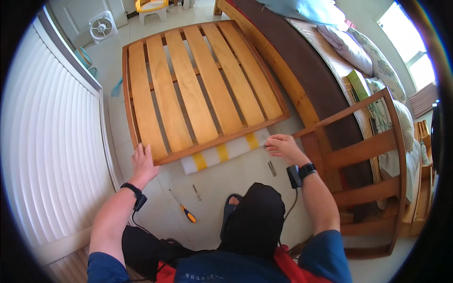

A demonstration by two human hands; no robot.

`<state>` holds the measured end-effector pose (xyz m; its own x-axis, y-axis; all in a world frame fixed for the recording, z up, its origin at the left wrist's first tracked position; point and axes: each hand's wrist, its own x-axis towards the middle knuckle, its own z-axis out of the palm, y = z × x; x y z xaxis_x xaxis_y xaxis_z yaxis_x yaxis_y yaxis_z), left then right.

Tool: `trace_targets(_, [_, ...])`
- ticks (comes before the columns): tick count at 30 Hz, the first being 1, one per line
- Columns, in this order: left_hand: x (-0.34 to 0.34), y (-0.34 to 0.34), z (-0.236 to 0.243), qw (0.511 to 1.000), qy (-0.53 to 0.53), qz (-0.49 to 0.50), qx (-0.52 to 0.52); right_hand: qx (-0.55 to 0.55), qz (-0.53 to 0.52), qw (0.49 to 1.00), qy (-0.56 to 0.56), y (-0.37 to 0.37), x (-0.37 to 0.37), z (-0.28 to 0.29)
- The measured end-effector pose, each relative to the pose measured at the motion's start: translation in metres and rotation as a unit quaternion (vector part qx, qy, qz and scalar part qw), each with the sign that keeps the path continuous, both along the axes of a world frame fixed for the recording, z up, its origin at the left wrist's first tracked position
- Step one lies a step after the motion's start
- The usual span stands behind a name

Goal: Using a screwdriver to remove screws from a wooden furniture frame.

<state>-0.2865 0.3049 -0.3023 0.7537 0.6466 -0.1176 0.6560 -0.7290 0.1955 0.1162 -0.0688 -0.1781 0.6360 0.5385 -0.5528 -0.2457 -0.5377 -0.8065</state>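
A person is crouching on a pale tiled floor (pixel 245 181) with both hands set against the near edge of a wooden slatted bed base (pixel 200 89), which is lying flat on the floor and stretching away from them. The left hand (pixel 143 162) is resting flat on the near left corner of the frame, fingers spread and lying open over the end of the outermost slat, gripping nothing. The right hand (pixel 281 145) is sitting at the near right end, fingers loosely curled downward and touching the end of a white foam pad with yellow stripes (pixel 226 153) that is peeking out from under the near rail; whether those fingers are pinching the pad cannot be told. The base's left rail is running close along a white slatted wall panel (pixel 52 141), leaving only a narrow strip of floor there. Its right rail is lying just beside the long wooden side of a bed (pixel 283 80), so little room is showing on that side either. A wooden railed frame (pixel 373 155) is standing upright just right of the right hand, its top bar reaching toward the base's near right corner. Between the person's knees and the near rail, open floor is holding a screwdriver with an orange and dark handle (pixel 185 210), a small screw (pixel 196 192) and a pair of small metal pieces (pixel 272 168). Beyond the far edge, a small white fan (pixel 102 27) is standing on open floor.
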Motion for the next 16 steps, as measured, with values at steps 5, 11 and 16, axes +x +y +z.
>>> trace_targets(5, [-0.007, -0.005, 0.01, 0.992, 0.073, 0.073, -0.071, 0.047, -0.101, 0.974, 0.195, 0.008, 0.084, -0.099])
trace_targets(11, [0.021, -0.042, 0.032, 0.975, 0.129, 0.144, -0.113, 0.076, -0.155, 0.952, 0.254, 0.029, 0.099, -0.152])
trace_targets(16, [0.017, -0.025, -0.005, 0.879, -0.075, 0.314, -0.352, 0.186, -0.151, 0.916, 0.323, 0.044, 0.106, -0.161])
